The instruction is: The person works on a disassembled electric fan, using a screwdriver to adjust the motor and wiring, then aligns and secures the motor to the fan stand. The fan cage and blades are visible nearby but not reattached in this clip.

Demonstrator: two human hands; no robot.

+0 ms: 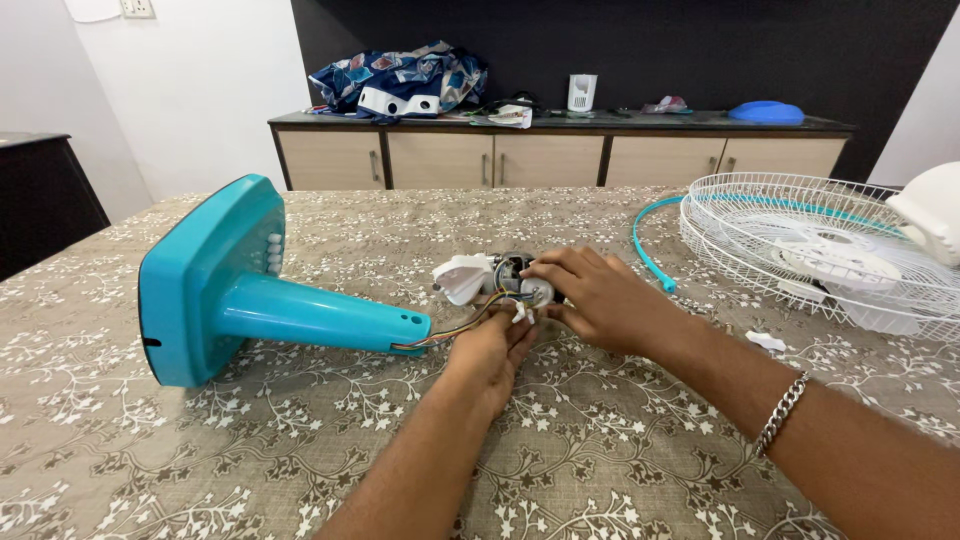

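A person's two bare hands are meeting over a small fan motor assembly [505, 280] lying on the patterned bench [300, 450], just beside the open neck of a turquoise fan stand [230, 290] tipped on its side. The right hand [600, 300] is gripping the motor from above, fingers curled around it. The left hand [490, 355] is pinching the coloured wires [455, 330] running out of the stand. A white wire fan guard [820, 250] is lying well apart, to the right.

Home dining rm: patterned tablecloth [300, 460], wood sideboard [560, 155] w/ folded cloth [400, 80] & household clutter.
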